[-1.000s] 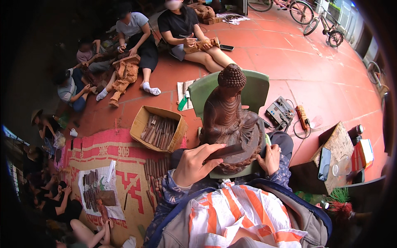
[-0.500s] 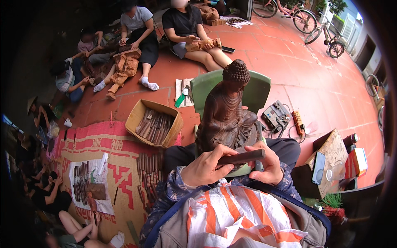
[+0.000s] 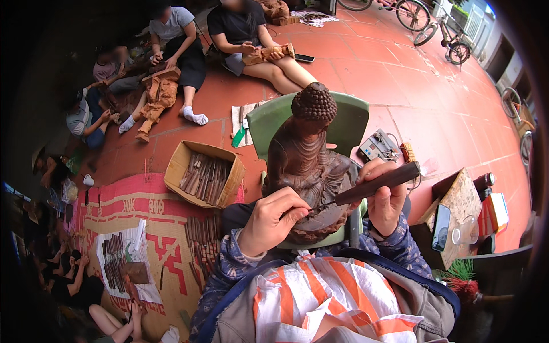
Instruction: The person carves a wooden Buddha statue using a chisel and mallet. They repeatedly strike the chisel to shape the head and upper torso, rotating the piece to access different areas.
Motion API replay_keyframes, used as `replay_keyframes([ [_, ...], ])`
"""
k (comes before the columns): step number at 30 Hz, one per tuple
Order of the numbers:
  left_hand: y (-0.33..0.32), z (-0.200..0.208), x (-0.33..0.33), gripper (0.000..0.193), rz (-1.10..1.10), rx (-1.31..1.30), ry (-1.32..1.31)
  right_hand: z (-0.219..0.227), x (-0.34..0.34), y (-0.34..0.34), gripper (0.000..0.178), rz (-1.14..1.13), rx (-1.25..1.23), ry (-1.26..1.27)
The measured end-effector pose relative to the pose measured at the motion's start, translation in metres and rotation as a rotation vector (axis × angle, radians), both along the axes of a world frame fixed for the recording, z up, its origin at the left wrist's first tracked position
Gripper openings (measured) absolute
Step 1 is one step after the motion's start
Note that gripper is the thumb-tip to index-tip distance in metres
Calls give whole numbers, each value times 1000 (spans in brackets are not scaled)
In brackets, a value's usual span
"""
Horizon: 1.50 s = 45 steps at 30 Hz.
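Observation:
A dark brown carved statue of a seated figure, with a knobbed head, stands in front of me against a green plastic chair. Over its base I hold a carving chisel with a thick dark handle and a thin blade. My right hand is closed around the handle, which slants up to the right. My left hand is closed in a pinch at the thin blade's end, close to the statue's lap. Whether the blade touches the wood, I cannot tell.
Left of the chair sits a cardboard box of chisels. More chisels lie on the patterned mat. At right are a control box with cables and a wooden stand bearing a phone. Several people sit at the left, some with carvings.
My right hand has risen to the right, tilting the chisel's handle upward. My left hand has shifted left to the blade end. The statue's base shows more, and the whole view has shifted slightly.

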<state>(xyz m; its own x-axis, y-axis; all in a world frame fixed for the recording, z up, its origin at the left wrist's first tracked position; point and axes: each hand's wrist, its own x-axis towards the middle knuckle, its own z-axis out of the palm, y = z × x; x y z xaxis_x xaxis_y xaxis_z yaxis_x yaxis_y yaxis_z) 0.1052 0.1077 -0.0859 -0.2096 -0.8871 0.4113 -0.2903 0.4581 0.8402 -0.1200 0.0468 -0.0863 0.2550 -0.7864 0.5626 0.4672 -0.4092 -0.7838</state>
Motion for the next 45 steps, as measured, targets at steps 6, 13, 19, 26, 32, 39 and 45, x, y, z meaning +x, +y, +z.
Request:
replay_keyframes([
  [6, -4, 10, -20, 10, -75, 227, 248, 24, 4, -13, 13, 255, -254, 399],
  [13, -6, 18, -37, 19, 265, -359, -45, 28, 3, -7, 9, 166, 41, 250],
  [19, -13, 34, -29, 15, 315, -384, -93, 47, -4, -28, 18, 151, -148, 386],
  [26, -61, 28, -7, 61, 520, -513, -7, 78, 8, -69, 13, -94, -341, 228],
  [32, -88, 19, -16, 63, 442, -279, -46, 71, 12, -87, 12, -66, -239, 169],
  [39, -94, 8, -11, 46, 361, -195, 57, 72, 17, -85, 15, -39, -268, 146],
  [45, -93, 11, -12, 45, 366, -227, -5, 71, 18, -83, 14, -82, -355, 197],
])
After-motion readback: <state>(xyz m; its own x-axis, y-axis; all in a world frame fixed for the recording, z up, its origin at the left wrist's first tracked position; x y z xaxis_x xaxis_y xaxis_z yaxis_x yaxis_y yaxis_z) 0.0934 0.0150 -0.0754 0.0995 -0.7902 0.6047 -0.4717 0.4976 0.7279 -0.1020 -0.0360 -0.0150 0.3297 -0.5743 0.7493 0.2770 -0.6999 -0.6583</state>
